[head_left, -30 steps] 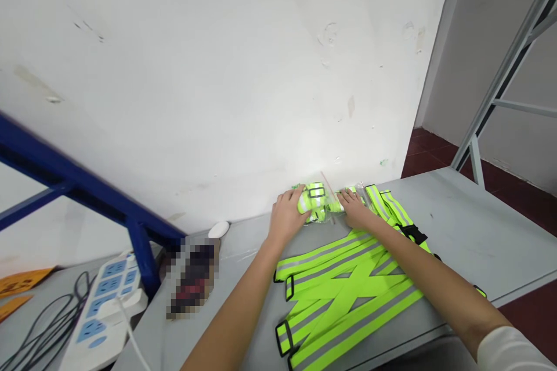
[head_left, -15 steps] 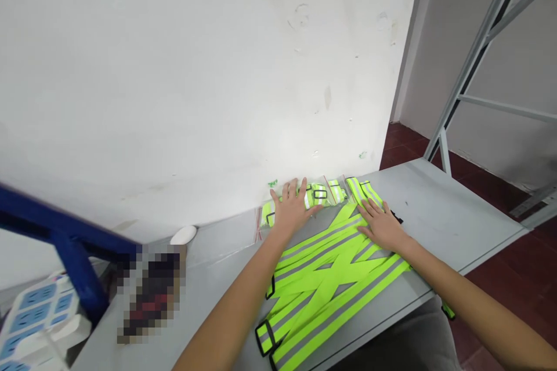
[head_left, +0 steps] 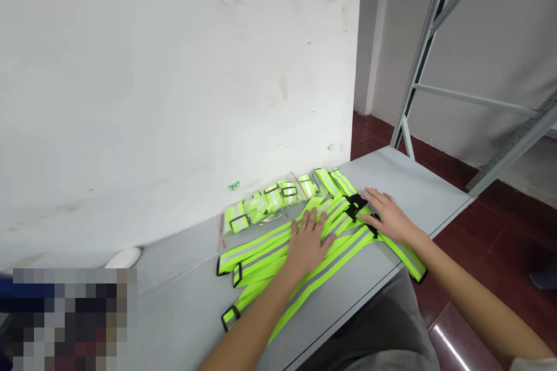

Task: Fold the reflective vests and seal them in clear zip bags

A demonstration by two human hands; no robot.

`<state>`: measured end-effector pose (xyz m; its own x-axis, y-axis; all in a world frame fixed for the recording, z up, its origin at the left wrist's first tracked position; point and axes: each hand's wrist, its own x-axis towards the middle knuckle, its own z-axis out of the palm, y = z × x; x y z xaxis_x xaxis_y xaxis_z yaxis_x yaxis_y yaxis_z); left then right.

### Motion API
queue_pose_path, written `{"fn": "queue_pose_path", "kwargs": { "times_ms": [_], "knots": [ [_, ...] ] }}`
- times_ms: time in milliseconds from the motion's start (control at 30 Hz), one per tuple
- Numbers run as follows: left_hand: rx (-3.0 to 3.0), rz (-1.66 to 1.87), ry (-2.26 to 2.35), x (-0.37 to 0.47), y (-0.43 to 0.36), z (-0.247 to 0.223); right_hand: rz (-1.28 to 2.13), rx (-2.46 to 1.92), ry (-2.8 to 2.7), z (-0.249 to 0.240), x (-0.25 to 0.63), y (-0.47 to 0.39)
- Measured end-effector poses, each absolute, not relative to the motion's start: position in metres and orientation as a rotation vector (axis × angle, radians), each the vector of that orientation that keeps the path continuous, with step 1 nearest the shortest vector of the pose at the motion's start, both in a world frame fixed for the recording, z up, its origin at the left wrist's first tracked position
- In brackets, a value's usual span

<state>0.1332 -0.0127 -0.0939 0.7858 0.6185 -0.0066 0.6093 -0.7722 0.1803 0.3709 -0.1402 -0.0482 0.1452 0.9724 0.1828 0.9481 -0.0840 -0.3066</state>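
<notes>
Lying across the desk [head_left: 174, 307], a loose bundle of yellow-green straps [head_left: 343, 255] with grey reflective bands, stretching from the left toward the right and reaching the near edge. Flat on the middle of the bundle, the left hand [head_left: 308, 246], palm down, fingers spread and pinching nothing. Farther right, the right hand [head_left: 389, 217], low over the right end of the bundle, fingers extended and slightly apart, next to a black buckle [head_left: 355, 203]; cannot tell about firm contact with it.

At the left end of the straps, black adjuster loops [head_left: 230, 319], partly behind the left forearm. At the right, one strap end [head_left: 418, 269] hanging past the near edge of the desk, black-tipped. At the far side, two shorter strap ends pointing toward the wall [head_left: 174, 69].

Beyond the bundle, along the foot of the wall, a row of clear bags [head_left: 274, 198] with red seal lines, full of folded straps of the same colour. Farther left, near the wall, a white oval object [head_left: 124, 258]; at the near left, a pixelated patch, contents impossible to tell. Below the near edge, grey fabric [head_left: 387, 324]. At the far right, a grey metal frame [head_left: 420, 69] above dark red floor tiles [head_left: 500, 249].
</notes>
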Motion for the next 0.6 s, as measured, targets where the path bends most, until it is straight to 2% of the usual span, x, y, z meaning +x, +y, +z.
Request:
{"fn": "queue_pose_path", "kwargs": {
  "times_ms": [200, 400, 600],
  "knots": [
    [2.837, 0.061, 0.937, 0.134, 0.005, -0.094, 0.298, -2.197, -1.777, -0.069, 0.375, -0.189],
    [2.897, 0.094, 0.897, 0.132, 0.008, -0.093, 0.34, -2.145, -1.813, -0.046, 0.378, -0.198],
    [2.927, 0.376, 0.833, 0.181, -0.006, -0.062, 0.307, -2.213, -1.68, -0.037, 0.375, -0.192]
  ]
}}
